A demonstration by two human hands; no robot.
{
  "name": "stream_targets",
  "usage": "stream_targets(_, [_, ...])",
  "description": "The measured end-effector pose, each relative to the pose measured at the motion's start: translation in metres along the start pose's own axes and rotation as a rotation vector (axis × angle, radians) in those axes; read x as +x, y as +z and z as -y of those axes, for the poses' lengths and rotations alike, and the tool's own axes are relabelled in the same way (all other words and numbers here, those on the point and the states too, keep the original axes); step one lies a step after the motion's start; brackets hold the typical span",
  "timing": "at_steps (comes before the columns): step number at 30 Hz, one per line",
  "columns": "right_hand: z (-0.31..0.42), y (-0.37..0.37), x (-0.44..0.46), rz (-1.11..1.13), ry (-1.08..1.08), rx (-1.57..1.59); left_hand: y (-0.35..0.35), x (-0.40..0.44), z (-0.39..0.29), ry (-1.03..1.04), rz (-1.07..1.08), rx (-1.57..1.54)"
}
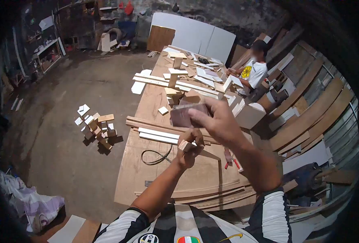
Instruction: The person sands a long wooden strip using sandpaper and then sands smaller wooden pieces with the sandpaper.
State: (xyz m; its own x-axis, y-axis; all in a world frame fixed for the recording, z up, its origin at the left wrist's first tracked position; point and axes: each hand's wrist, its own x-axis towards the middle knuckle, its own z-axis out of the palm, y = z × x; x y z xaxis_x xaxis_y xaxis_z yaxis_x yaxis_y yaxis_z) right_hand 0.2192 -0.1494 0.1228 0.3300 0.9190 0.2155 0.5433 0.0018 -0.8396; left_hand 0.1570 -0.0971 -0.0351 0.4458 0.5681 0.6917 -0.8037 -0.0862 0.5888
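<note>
My left hand (192, 150) is closed around a small wooden piece (185, 146), whose pale squared end points back toward me. Just above and to the right, my right hand (218, 119) pinches a flat purple-brown piece of sandpaper (183, 116), thumb on its near face. The sandpaper hides part of what lies behind it. Beneath both hands is the wooden worktable (133, 170). White-faced strips (157, 136) and brown wooden strips (147, 122) lie across it beyond my left hand. A dark looped cord (149, 162) rests left of my left forearm.
Red-handled pliers (232, 164) lie near my right forearm. Assembled wooden pieces (173, 77) stand farther up the table. Another person (254, 69) is at its far right side. Several wooden blocks (96, 125) are piled on the floor at left; long boards (309, 109) lean at right.
</note>
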Motion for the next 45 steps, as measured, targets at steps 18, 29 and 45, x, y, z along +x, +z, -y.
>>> stream_targets(18, [-0.133,0.029,-0.072,-0.319,0.126,0.150,0.001,-0.020,0.048,0.120,-0.387,0.309])
stream_targets(29, [-0.402,0.036,-0.131,-0.780,0.801,0.792,-0.064,-0.005,0.019,-0.018,-0.901,-0.048])
stream_targets(45, [-0.295,0.003,-0.038,-1.009,-0.176,1.099,-0.309,-0.161,0.069,-0.624,-1.381,-0.379])
